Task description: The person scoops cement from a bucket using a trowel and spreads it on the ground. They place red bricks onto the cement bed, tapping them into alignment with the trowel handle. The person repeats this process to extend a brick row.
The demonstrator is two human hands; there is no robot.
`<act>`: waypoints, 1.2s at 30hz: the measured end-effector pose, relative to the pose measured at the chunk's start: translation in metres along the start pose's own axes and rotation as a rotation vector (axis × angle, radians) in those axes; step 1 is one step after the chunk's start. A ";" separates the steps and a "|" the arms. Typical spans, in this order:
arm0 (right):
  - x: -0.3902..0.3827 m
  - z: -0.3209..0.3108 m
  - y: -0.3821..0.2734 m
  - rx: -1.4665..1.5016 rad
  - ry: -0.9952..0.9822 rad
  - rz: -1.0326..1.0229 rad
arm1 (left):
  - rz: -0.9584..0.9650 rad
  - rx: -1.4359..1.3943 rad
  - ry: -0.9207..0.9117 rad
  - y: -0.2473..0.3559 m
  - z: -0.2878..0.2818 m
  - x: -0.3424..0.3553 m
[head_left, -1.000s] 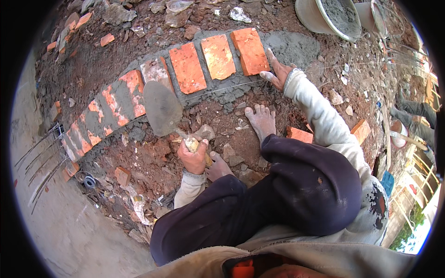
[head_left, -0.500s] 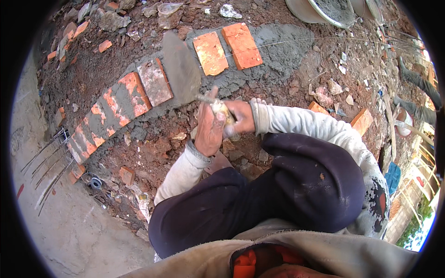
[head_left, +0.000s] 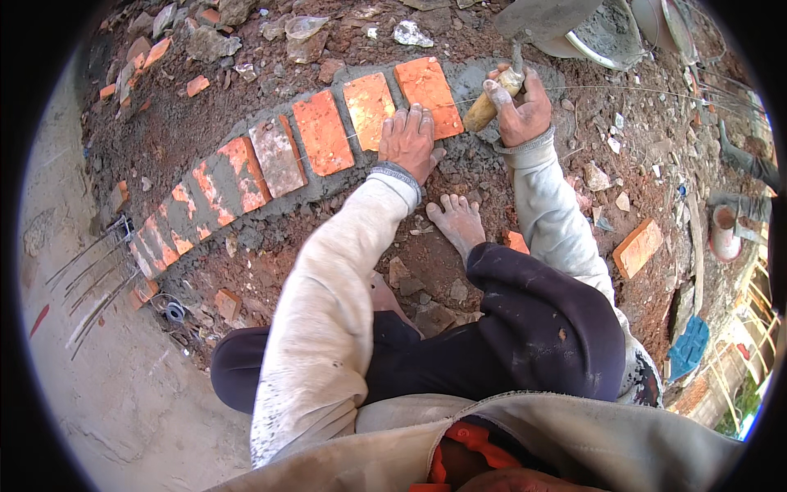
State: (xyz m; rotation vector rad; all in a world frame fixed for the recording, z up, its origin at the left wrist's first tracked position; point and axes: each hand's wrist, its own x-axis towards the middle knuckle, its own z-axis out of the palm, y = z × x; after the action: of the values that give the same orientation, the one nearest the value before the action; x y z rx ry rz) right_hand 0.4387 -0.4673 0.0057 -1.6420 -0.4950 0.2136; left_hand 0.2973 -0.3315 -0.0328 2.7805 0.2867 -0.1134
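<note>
My left hand point(head_left: 407, 146) lies palm down, fingers stretched out over the near ends of two orange bricks, a paler one point(head_left: 370, 102) and a speckled one point(head_left: 428, 88). My right hand point(head_left: 527, 109) is closed around the wooden handle of a trowel point(head_left: 484, 113). The grey trowel blade point(head_left: 541, 18) is up at the top edge, overlapping the rim of a mortar bucket point(head_left: 638, 41). Left of my left hand, another orange brick point(head_left: 324, 133) sits in the row, beside a mortar-smeared brick point(head_left: 276, 157). Wet grey mortar point(head_left: 469, 78) surrounds the row.
A thin string point(head_left: 607, 87) runs along the bricks. Rubble and a loose brick point(head_left: 638, 248) lie on the reddish soil. Steel bars point(head_left: 94, 275) stick out at the left over a concrete surface point(head_left: 106, 394). My bare foot point(head_left: 457, 223) is near the row. Another person's legs point(head_left: 742, 160) show far right.
My left hand has left the trowel handle and come down on the bricks. My right hand has carried the trowel up and right to the bucket, uncovering a brick behind the blade.
</note>
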 end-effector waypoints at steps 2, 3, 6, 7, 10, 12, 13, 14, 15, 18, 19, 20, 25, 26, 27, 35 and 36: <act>-0.003 0.012 0.002 0.149 0.012 -0.042 | -0.036 -0.002 0.151 0.000 0.018 0.010; 0.001 0.014 0.010 0.222 0.012 -0.106 | -0.048 -0.029 0.154 -0.003 0.022 0.016; 0.005 0.006 0.042 -0.148 -0.111 -0.060 | -0.041 -0.064 0.120 -0.010 0.026 0.029; 0.005 0.012 0.039 -0.274 -0.100 -0.075 | -0.052 -0.056 0.095 -0.013 0.020 0.031; 0.010 0.024 0.029 -0.114 -0.046 -0.307 | -0.077 -0.066 0.083 -0.015 0.019 0.032; 0.010 0.020 0.047 -0.234 -0.135 -0.278 | -0.083 -0.082 0.100 -0.015 0.025 0.030; 0.012 0.022 0.045 -0.291 -0.179 -0.265 | -0.087 -0.085 0.113 -0.017 0.028 0.029; 0.010 0.022 0.041 -0.279 -0.196 -0.219 | -0.091 -0.087 0.125 -0.018 0.031 0.028; 0.006 0.021 0.036 -0.268 -0.212 -0.173 | -0.093 -0.090 0.136 -0.019 0.034 0.026; 0.005 0.016 0.049 -0.307 -0.211 -0.222 | -0.103 -0.083 0.141 -0.016 0.036 0.024; 0.008 0.019 0.047 -0.414 -0.224 -0.225 | -0.116 -0.064 0.136 -0.017 0.033 0.028; 0.011 0.022 0.044 -0.521 -0.236 -0.228 | -0.129 -0.044 0.131 -0.017 0.031 0.031; 0.016 0.017 0.053 -0.430 -0.200 -0.495 | -0.117 -0.055 0.087 -0.015 0.024 0.033; 0.016 0.014 0.056 -0.445 -0.222 -0.425 | -0.114 -0.049 0.088 -0.017 0.022 0.036; 0.015 0.011 0.058 -0.460 -0.244 -0.356 | -0.113 -0.053 0.078 -0.019 0.021 0.040; 0.005 0.014 0.042 -0.356 -0.167 -0.431 | -0.109 -0.116 0.028 -0.029 0.018 0.037; 0.000 0.013 0.046 -0.428 -0.194 -0.426 | -0.112 -0.124 0.030 -0.029 0.019 0.037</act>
State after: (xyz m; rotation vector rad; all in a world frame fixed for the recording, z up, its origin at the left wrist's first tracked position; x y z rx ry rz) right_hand 0.4424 -0.4583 -0.0407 -1.8882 -1.0818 -0.0581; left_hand 0.3262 -0.3048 -0.0638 2.6453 0.4413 -0.0788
